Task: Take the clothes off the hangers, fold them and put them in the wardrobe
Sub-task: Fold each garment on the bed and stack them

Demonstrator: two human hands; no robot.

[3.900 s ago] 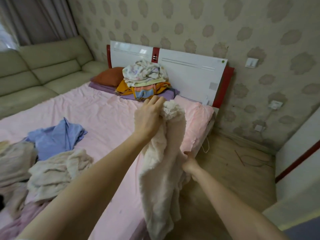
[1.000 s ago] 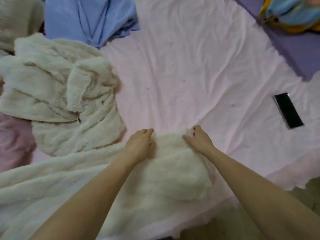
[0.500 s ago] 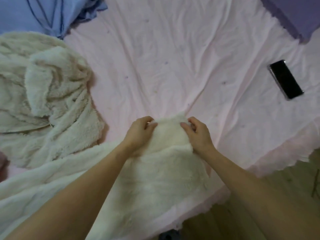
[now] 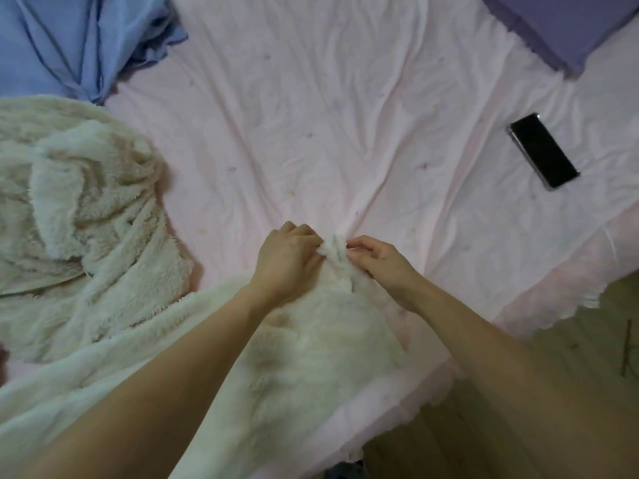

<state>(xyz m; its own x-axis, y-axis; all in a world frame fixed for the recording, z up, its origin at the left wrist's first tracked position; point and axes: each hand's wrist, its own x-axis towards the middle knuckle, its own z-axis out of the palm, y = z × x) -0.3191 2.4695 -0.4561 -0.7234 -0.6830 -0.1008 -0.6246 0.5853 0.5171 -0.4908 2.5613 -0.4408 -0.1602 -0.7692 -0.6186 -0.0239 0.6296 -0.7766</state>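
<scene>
Both hands pinch the bunched top end of the fluffy cream fleece garment (image 4: 311, 344) near the bed's (image 4: 345, 115) right edge: left hand (image 4: 288, 259), right hand (image 4: 377, 262), fingers curled tight. Best to tug those corners apart, square and flat, before any fold goes in.

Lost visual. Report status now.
Both hands, left and right, pinching cream fleece garment, flat on bed. Phone lies clear, right.

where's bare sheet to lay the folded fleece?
Open pink sheet runs between the blue garment, purple pillow and phone, above both hands. The left side is crowded: a crumpled cream fleece adjoins the fleece being held.
</scene>
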